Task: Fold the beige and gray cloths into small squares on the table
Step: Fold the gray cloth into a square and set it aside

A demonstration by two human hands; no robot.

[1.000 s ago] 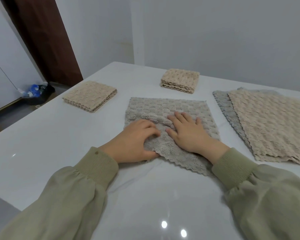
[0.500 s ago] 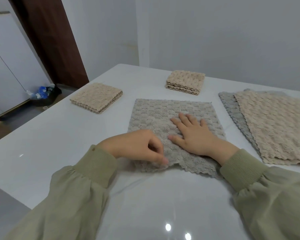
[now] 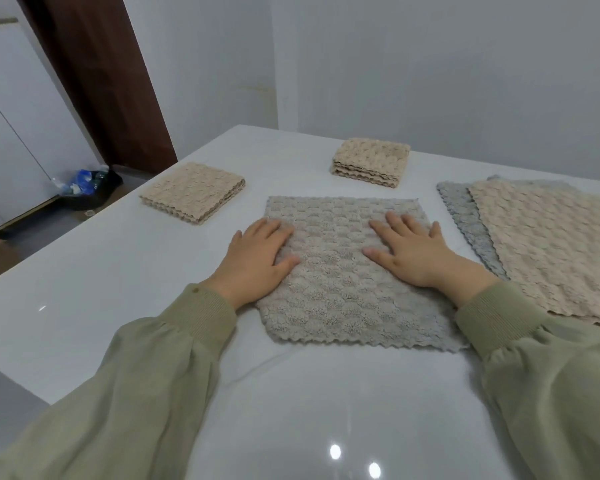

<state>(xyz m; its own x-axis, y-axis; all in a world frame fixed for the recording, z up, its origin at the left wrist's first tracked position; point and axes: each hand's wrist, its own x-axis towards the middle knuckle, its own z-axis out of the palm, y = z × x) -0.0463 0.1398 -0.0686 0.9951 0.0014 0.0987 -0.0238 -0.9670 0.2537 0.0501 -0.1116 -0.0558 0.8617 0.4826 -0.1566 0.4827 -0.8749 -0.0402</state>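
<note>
— Looking down on a glossy white table (image 3: 118,271), pale wall behind; brown door (image 3: 101,81) and white cabinet (image 3: 14,116) off to the left; dark bag with blue bottles (image 3: 87,188) on the floor beside them.
— And on the table?
— Spread flat at the middle, a gray cloth (image 3: 336,282); pressed over its left edge, the left hand (image 3: 257,258), fingers straight and close together; pressed on its right part, the right hand (image 3: 413,251), fingers straight and slightly spread; gripping nothing, either one.
— Elsewhere?
— Lying apart to the left, a folded beige square (image 3: 191,192); farther back, a second folded beige square (image 3: 371,161); at the right, an unfolded beige cloth (image 3: 551,244) laid over a second gray cloth (image 3: 465,216).
</note>
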